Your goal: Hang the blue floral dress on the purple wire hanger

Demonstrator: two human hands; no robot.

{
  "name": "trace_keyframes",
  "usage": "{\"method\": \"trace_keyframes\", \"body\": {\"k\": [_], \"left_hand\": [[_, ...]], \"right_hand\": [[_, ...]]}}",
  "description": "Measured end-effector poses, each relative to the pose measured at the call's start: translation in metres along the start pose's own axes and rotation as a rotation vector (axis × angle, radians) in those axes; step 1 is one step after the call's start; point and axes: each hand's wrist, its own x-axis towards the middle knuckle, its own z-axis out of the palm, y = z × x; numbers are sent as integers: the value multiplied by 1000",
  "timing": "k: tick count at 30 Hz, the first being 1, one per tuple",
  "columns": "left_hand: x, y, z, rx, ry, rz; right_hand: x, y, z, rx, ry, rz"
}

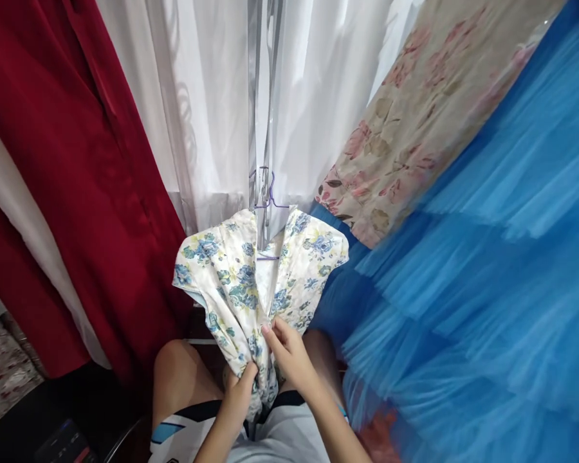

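Note:
A white dress with blue flowers [238, 263] hangs in front of me on a thin purple hanger [271, 204]; whether it is a dress or a blouse I cannot tell, as its lower part bunches over my lap. My left hand [241, 384] is closed on the cloth at the lower left, thumb on top and the other fingers hidden by the fabric. Higher up, my right hand [285, 346] pinches the front edge of the garment just below the V-shaped neckline. The cloth gathers in folds between both hands.
White curtains [212, 96] and a metal stand [264, 193] rise behind the garment. Red fabric [101, 193] hangs at left, a beige floral cloth [395, 148] and a blue tulle skirt [487, 276] at right. Something black [77, 405] sits at lower left.

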Motion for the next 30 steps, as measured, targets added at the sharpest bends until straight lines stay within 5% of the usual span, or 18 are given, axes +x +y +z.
{"method": "trace_keyframes", "body": {"k": [7, 13, 19, 30], "left_hand": [[1, 13, 7, -14, 152, 40], [-11, 38, 6, 156, 355, 595], [2, 55, 32, 335, -22, 647], [39, 60, 37, 535, -196, 741]], "right_hand": [[5, -6, -27, -30, 0, 30], [-2, -7, -16, 343, 70, 190], [0, -12, -3, 392, 26, 208], [39, -34, -3, 496, 71, 303]]}}
